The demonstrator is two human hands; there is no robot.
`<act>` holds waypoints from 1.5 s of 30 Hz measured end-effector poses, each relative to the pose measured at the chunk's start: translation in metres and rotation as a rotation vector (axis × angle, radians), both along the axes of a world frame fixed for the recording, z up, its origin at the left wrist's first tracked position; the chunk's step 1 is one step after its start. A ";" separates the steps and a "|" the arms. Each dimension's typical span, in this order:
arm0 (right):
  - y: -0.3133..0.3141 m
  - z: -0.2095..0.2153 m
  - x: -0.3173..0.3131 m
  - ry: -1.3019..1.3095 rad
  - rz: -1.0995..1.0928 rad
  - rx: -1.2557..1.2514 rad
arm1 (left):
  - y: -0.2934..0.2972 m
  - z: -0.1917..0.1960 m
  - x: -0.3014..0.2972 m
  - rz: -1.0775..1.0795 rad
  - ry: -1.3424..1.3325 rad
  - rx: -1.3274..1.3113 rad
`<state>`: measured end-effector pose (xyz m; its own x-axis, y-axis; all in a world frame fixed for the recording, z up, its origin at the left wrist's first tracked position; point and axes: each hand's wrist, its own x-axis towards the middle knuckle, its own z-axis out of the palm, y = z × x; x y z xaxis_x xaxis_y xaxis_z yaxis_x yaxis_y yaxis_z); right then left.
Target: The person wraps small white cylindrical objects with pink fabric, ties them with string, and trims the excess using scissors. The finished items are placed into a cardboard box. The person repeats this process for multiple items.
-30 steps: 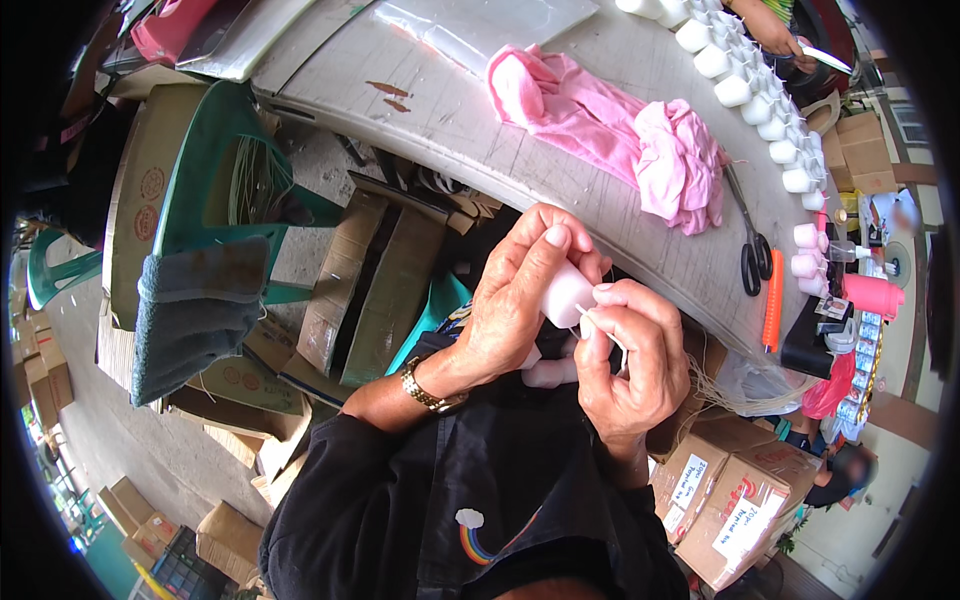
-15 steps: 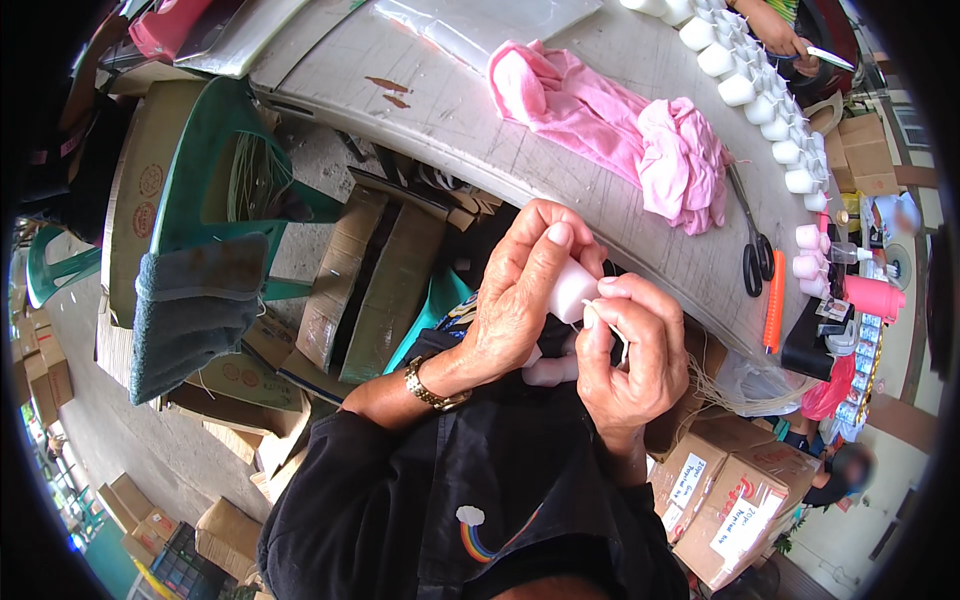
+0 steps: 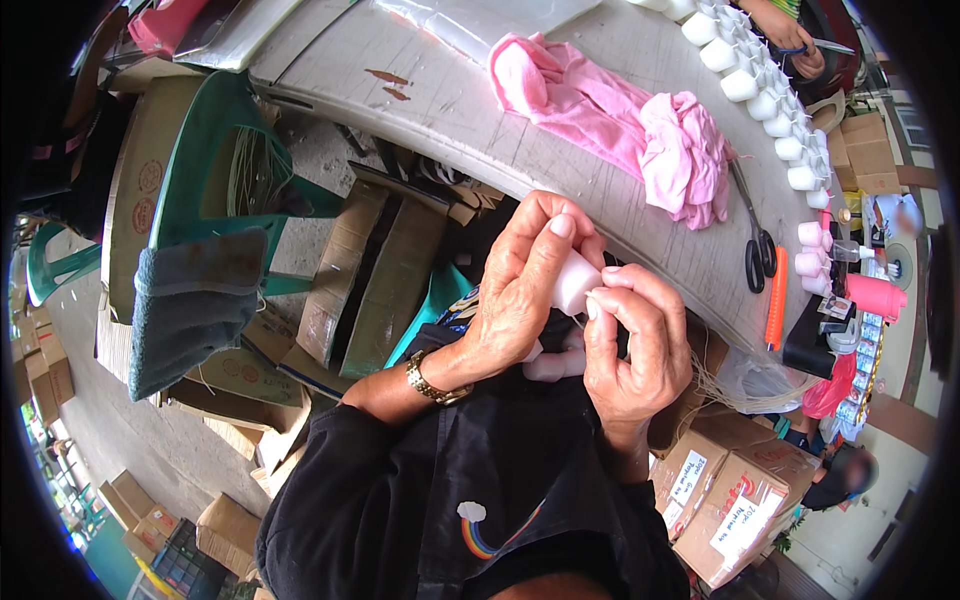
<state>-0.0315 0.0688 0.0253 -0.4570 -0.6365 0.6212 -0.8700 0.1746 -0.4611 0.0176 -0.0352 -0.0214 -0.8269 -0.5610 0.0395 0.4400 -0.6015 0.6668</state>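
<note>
My left hand (image 3: 527, 290) wraps around a small pale pink cylinder-shaped piece (image 3: 572, 283), thumb on top. Just to its right, my right hand (image 3: 634, 345) pinches at the piece's lower end with fingertips closed; a thin strand seems to run from there, too fine to be sure. More pale pink pieces (image 3: 556, 364) lie in my lap beneath the hands, partly hidden. A gold watch (image 3: 430, 381) sits on my left wrist. I hold both hands in front of the grey table's edge (image 3: 560, 175).
On the table lie a pink cloth (image 3: 620, 120), black scissors (image 3: 757, 250), an orange cutter (image 3: 776, 300) and rows of white and pink cups (image 3: 770, 95). Another person's hand (image 3: 790, 40) works at the far end. A green chair (image 3: 215, 190) and cardboard boxes stand at left.
My hands have kept nearly the same place at the table's edge. The fingers shifted slightly on the pink piece.
</note>
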 end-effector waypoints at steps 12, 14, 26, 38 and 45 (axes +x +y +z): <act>-0.002 -0.004 0.000 0.098 -0.016 -0.007 | 0.003 0.003 0.000 0.092 -0.042 -0.113; -0.003 -0.005 0.000 0.120 -0.021 -0.006 | 0.003 0.002 0.001 0.116 -0.054 -0.190; 0.001 -0.002 0.000 -0.156 0.015 -0.052 | -0.004 0.006 0.000 0.085 -0.065 -0.070; 0.000 -0.001 -0.003 0.054 0.049 0.015 | 0.000 0.006 0.001 0.131 -0.053 -0.109; -0.001 -0.002 -0.004 0.053 0.039 0.006 | 0.000 0.004 0.002 0.119 -0.058 -0.153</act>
